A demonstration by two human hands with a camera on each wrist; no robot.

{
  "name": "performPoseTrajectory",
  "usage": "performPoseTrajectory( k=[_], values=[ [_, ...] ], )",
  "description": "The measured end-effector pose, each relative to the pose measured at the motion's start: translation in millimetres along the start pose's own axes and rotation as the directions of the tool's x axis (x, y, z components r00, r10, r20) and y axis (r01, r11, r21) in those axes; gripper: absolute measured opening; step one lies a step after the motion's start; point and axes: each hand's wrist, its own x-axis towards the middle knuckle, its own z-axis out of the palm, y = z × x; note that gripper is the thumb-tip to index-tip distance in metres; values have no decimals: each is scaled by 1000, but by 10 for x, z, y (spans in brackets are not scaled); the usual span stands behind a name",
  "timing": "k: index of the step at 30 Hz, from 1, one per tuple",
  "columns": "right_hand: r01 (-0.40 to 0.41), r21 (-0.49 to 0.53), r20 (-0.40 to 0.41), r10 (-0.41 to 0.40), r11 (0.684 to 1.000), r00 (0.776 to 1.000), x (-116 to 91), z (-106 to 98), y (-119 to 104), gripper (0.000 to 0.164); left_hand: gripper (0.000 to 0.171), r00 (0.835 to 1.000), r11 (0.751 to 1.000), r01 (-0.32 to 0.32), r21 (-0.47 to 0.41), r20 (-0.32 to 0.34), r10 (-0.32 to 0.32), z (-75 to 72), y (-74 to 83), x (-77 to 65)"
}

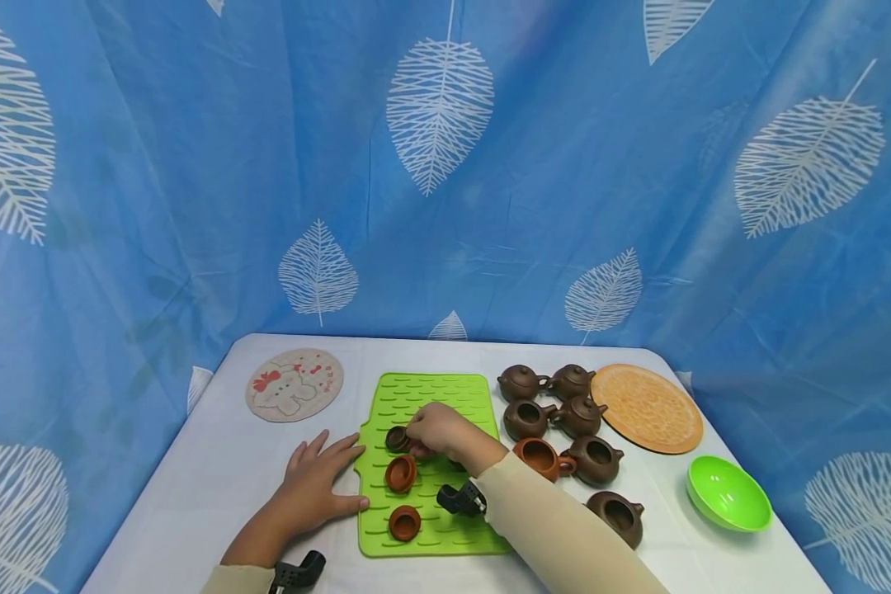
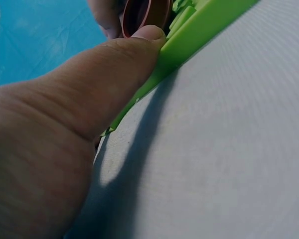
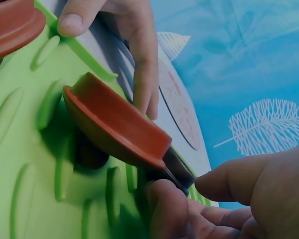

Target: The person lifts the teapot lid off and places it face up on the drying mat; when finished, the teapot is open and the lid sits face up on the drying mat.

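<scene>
A green ridged silicone mat [image 1: 445, 540] lies on the white table. Along its left side are a dark brown teapot lid [image 1: 397, 440] and two reddish-brown lids, one in the middle [image 1: 401, 474] and one nearer the front [image 1: 404, 524], hollow sides showing. My right hand [image 1: 441, 431] pinches the dark lid between thumb and fingers; in the right wrist view that dark lid [image 3: 179, 167] is partly hidden behind a reddish-brown lid [image 3: 117, 122]. My left hand [image 1: 315, 487] has its fingers spread at the mat's left edge, the thumb touching the edge.
Several dark brown teapots [image 1: 520, 382] and a reddish-brown one [image 1: 538, 456] stand right of the mat, some lidded, others uncovered. Farther right are a round orange board [image 1: 648, 408] and a green bowl [image 1: 729, 495]. A round patterned coaster [image 1: 294, 385] lies back left.
</scene>
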Motion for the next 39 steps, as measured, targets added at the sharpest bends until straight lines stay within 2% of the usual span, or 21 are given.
performPoseTrajectory(
  k=[8,14,19,23,28,34,39],
  values=[
    [37,3,-4,-37,999,999,-38,-95,17,43,95,1000,1000,-4,7,-3,4,-19,15,-1],
    [47,63,-28,-45,997,999,-123,-285,45,15,95,1000,1000,-4,6,-4,4,-15,17,-28],
    [56,109,-39,-52,992,998,-226,-488,78,34,96,1000,1000,6,9,-4,-6,-22,30,-37],
    [71,129,-83,-61,989,995,-328,-706,165,39,97,1000,1000,6,19,-1,-6,-22,45,-30],
    [90,138,-156,-68,986,985,-459,-1035,318,34,96,1000,1000,10,24,-5,-10,-22,52,-28],
    [85,93,-285,-55,992,957,-626,-1387,498,32,96,1000,1000,3,26,-11,-3,-15,42,-24],
    [63,56,-345,-39,996,938,-764,-1577,622,32,96,1000,1000,10,21,-4,-10,-1,42,-25]
  ],
)
